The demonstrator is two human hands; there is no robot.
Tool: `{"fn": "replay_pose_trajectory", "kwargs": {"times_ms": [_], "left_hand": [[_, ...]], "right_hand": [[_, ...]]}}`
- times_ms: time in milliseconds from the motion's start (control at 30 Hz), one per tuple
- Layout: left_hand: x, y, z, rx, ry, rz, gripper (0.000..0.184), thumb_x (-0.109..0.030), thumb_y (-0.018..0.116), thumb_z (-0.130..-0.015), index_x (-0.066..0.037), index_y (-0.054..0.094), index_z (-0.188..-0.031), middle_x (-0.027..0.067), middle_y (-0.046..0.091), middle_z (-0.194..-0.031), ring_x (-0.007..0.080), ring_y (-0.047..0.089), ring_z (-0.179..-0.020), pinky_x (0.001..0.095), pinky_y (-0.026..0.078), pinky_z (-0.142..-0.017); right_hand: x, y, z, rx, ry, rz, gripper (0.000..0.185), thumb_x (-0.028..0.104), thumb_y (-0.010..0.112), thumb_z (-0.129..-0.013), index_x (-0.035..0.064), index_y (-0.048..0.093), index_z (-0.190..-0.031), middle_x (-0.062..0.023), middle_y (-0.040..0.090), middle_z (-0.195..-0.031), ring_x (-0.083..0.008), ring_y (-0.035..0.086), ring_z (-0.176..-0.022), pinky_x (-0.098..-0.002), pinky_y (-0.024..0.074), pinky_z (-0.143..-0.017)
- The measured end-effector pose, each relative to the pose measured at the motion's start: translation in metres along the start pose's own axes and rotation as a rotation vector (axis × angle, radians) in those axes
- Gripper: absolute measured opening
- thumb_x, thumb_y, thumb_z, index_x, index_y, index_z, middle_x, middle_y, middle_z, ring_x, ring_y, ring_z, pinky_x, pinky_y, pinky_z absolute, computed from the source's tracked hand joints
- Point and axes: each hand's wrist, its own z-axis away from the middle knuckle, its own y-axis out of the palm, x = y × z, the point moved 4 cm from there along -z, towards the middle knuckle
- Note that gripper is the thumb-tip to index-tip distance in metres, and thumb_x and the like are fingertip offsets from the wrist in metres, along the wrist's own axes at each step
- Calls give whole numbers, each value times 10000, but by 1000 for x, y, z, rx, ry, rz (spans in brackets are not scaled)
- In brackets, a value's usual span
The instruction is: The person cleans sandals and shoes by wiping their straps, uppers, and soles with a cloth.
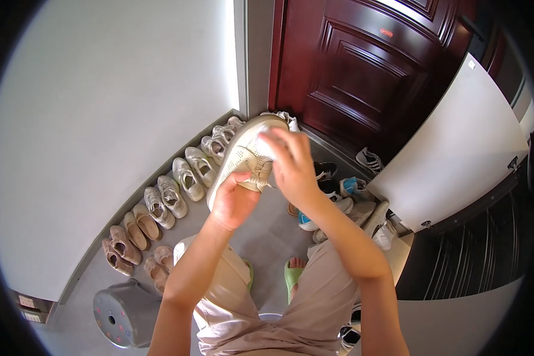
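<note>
A cream lace-up shoe (238,159) with small perforations is held up in front of me, toe pointing up and away. My left hand (235,203) is closed around its heel end, the thumb near the laces. Against the upper close to the toe, my right hand (293,163) presses a small white wipe (261,148). The fingers of that hand are bent over the wipe and hide much of it. Part of the shoe's toe is covered by the same hand.
Several pairs of shoes (187,178) line the left wall. More shoes (353,204) crowd the right, by an open white cabinet door (451,154). A grey stool (115,314) lies tipped at lower left. A dark red door (362,65) stands ahead.
</note>
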Motion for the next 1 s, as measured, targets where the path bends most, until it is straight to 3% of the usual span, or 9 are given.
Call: {"fn": "replay_pose_trajectory", "kwargs": {"times_ms": [100,200,300,400,500,567,667,833,1000], "left_hand": [[-1,-9,-1,7,-47,22,583,-89,571,-828,-54,492,-1405,54,595,-1356,201,534,-1286,361,387,-1120],[-7,-5,-2,42,-29,100,627,-82,570,-802,-22,488,-1421,98,568,-1416,249,505,-1338,381,340,-1183],[-14,4,1,70,-8,234,661,-87,576,-802,-5,462,-1448,127,539,-1458,278,481,-1370,408,322,-1207],[-20,-10,-4,89,48,341,627,-94,570,-832,12,466,-1441,152,534,-1464,291,483,-1375,435,332,-1206],[-28,-13,-7,93,65,424,585,-101,557,-862,27,477,-1428,176,548,-1446,303,495,-1366,453,338,-1204],[-30,-9,-7,53,105,415,558,-106,546,-881,35,485,-1417,185,559,-1429,316,504,-1355,456,349,-1198],[-30,-5,-6,92,125,464,582,-104,502,-879,45,446,-1439,189,542,-1443,325,517,-1339,446,374,-1182],[-41,-30,-20,123,189,524,548,-155,470,-887,62,479,-1390,212,579,-1389,350,548,-1280,472,378,-1149],[-43,-90,15,-314,408,567,498,-95,415,-936,9,480,-1418,164,571,-1417,312,529,-1317,444,376,-1165]], "right_hand": [[15,11,6,180,-96,-169,451,-34,634,-777,90,684,-1208,-96,609,-1194,-320,585,-1041,-416,518,-901],[-7,0,5,20,22,-111,519,-104,598,-769,78,652,-1252,-135,586,-1223,-349,576,-1089,-428,500,-940],[-15,1,7,-59,145,-145,616,-168,561,-750,91,610,-1307,-162,559,-1254,-373,560,-1126,-429,484,-962],[8,12,15,96,81,-287,631,-160,590,-747,136,622,-1303,-154,555,-1242,-363,566,-1125,-440,493,-938],[8,9,16,103,31,-279,618,-161,594,-761,127,614,-1308,-162,541,-1238,-370,581,-1097,-434,508,-916],[0,7,13,20,176,-229,608,-166,596,-773,107,600,-1316,-181,533,-1222,-385,579,-1090,-436,505,-916],[11,19,25,67,176,-291,584,-172,594,-784,72,587,-1315,-195,524,-1206,-388,582,-1083,-427,510,-904],[32,30,36,347,78,-414,567,-158,621,-771,65,590,-1292,-198,569,-1188,-394,604,-1064,-416,522,-880],[21,36,28,363,43,-344,560,-182,579,-754,44,604,-1266,-194,584,-1220,-375,609,-1107,-414,506,-949]]}}
